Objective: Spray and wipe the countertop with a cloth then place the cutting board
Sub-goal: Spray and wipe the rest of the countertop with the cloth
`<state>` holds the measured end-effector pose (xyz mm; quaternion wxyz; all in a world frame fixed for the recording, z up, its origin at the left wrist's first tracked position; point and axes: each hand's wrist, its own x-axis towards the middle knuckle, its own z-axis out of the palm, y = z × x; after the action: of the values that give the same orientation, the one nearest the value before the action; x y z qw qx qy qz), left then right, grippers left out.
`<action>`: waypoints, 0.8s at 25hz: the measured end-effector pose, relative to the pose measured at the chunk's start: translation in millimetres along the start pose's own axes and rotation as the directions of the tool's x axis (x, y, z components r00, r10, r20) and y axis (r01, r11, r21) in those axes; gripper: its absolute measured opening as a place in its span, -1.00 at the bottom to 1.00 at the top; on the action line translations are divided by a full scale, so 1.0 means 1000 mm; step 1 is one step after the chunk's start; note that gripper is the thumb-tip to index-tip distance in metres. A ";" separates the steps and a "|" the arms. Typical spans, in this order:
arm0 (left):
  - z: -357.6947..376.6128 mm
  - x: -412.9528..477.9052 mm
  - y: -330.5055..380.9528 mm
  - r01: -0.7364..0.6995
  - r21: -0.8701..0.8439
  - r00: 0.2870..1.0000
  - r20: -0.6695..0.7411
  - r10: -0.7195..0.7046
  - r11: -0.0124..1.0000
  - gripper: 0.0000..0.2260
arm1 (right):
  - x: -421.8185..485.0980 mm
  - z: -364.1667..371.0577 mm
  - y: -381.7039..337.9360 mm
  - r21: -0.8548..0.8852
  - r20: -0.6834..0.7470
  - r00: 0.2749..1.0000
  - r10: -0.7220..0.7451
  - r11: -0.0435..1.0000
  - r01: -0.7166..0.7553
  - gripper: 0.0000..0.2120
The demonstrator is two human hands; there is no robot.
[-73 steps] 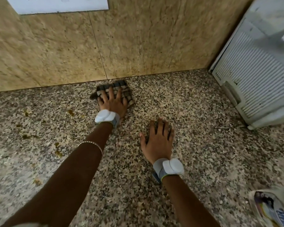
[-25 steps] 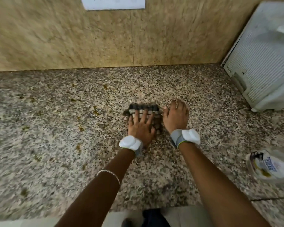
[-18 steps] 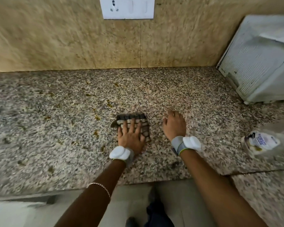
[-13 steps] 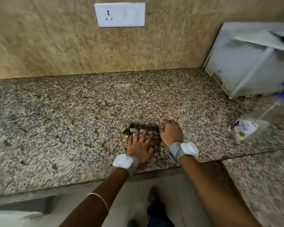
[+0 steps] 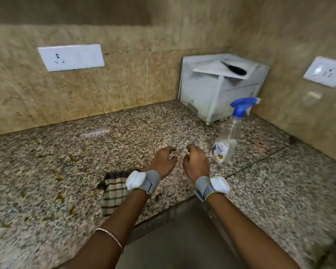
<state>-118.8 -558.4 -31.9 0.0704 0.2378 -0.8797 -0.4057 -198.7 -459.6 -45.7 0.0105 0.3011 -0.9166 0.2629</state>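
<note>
Bench [image 5: 47,191] speckled, stained yellowish on the left. White box [image 5: 211,94] in far corner. Clear spray bottle [image 5: 227,138] upright just right of right hand [image 5: 196,164], contents hard to tell. Checked cloth [image 5: 113,191] flat below left hand [image 5: 163,162] wrist. Both grips slack, empty.

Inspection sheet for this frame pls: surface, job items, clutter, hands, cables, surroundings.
Surface: speckled granite countertop; yellow-brown stains across its left part.
Job's things: checked cloth lies near the front edge, partly hidden by the left wristband; spray bottle with a blue trigger stands just right of the hands; cutting board not identified for certain.
Clutter: white box in the corner, with a white slab and a dark brush on top.
Hands: left hand and right hand side by side, fingers loosely curled, holding nothing.
Cables: nothing seen.
Surroundings: stone-look walls; socket plate on the back wall, second plate on the right wall.
</note>
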 end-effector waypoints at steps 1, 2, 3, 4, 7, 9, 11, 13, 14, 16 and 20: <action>0.002 0.005 0.012 -0.016 -0.006 1.000 0.004 0.016 1.000 -0.63 | 0.004 -0.008 0.007 0.006 -0.077 0.997 0.007 1.000 -0.007 -0.61; 0.005 0.014 0.026 -0.031 -0.014 0.999 0.008 0.031 0.999 -0.62 | 0.007 -0.017 0.015 0.021 -0.177 0.984 0.015 1.000 -0.012 -0.61; 0.009 0.021 0.036 -0.036 -0.035 0.999 0.007 0.036 0.999 -0.62 | 0.010 -0.023 0.022 0.043 -0.283 0.959 0.037 0.999 -0.026 -0.59; 0.015 0.029 0.050 -0.047 -0.063 0.999 0.010 0.048 0.997 -0.62 | 0.016 -0.031 0.032 0.066 -0.386 0.919 0.080 0.996 -0.059 -0.57; 0.033 0.046 0.078 -0.053 -0.122 0.998 0.018 0.055 0.991 -0.62 | 0.037 -0.052 0.059 0.185 -0.555 0.802 0.221 0.973 -0.139 -0.42; 0.043 0.058 0.087 -0.052 -0.135 0.998 0.028 0.056 0.989 -0.61 | 0.053 -0.060 0.077 0.267 -0.549 0.783 0.292 0.949 -0.167 -0.36; 0.051 0.068 0.093 -0.043 -0.136 0.998 0.033 0.048 0.990 -0.59 | 0.067 -0.062 0.094 0.330 -0.444 0.833 0.330 0.925 -0.190 -0.30; 0.055 0.077 0.097 -0.040 -0.142 0.999 0.028 0.045 0.989 -0.58 | 0.079 -0.056 0.108 0.392 -0.331 0.897 0.294 0.907 -0.153 -0.30; 0.056 0.080 0.098 -0.040 -0.146 0.999 0.024 0.044 0.989 -0.57 | 0.082 -0.053 0.112 0.427 -0.282 0.917 0.280 0.893 -0.141 -0.35; 0.059 0.085 0.100 -0.043 -0.155 0.999 0.003 0.044 0.987 -0.58 | 0.086 -0.051 0.119 0.499 -0.210 0.932 0.296 0.852 -0.158 -0.47; 0.054 0.084 0.105 -0.077 -0.247 0.996 -0.052 0.066 0.966 -0.56 | 0.082 -0.055 0.112 0.536 -0.204 0.933 0.297 0.831 -0.147 -0.63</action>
<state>-247.2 -503.0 4.8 0.1335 0.2039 -0.8281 -0.5048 -336.3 -401.6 -37.3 0.0281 0.1432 -0.8314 0.5361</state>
